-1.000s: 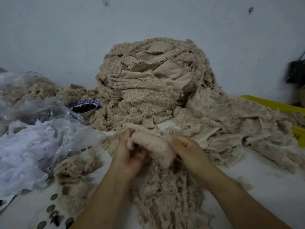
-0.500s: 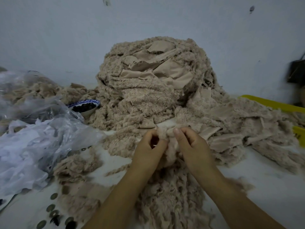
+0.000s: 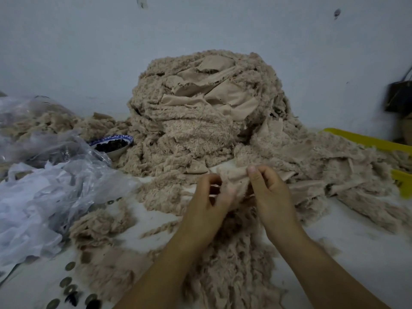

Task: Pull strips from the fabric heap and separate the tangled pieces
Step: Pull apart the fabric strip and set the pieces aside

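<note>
Fabric strip (image 3: 236, 180), frame centre — I pinch it in left hand (image 3: 208, 198) and right hand (image 3: 270, 194); part them slowly.

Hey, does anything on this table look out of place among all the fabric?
A blue-rimmed bowl of dark pieces sits tilted against the fabric heap, beside a plastic bag. Also, round discs lie scattered on the table at near left.

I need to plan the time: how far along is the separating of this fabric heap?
Looks done: a pile of loose strips lies on the table near the person. In hand: the left hand and the right hand pinch one strip. Left: most of it; the fabric heap stands tall behind.
</note>
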A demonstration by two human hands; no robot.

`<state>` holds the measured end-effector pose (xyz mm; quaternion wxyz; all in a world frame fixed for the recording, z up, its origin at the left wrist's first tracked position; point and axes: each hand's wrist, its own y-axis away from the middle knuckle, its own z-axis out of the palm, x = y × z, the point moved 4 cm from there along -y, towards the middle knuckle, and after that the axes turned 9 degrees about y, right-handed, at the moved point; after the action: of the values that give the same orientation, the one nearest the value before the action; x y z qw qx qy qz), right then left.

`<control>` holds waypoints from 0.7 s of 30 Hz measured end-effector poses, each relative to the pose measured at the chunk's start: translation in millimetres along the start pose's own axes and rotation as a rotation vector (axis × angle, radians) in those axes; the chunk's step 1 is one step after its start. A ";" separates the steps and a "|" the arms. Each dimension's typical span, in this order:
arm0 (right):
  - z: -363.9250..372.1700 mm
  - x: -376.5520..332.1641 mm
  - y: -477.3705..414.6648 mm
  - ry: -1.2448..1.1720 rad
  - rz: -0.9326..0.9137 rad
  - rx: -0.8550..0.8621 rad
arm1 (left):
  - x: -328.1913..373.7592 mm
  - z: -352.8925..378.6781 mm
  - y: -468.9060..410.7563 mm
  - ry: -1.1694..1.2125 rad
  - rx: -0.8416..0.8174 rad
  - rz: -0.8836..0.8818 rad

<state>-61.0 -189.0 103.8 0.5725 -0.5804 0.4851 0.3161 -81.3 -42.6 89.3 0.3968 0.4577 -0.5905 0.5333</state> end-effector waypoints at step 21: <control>15.4 18.9 0.4 0.041 0.170 -0.130 | -7.4 7.3 -3.1 0.593 -0.007 -0.309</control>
<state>-52.2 -177.7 84.0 0.4949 -0.5793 0.5227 0.3824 -76.2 -49.0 82.3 0.6294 0.3653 -0.3746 0.5746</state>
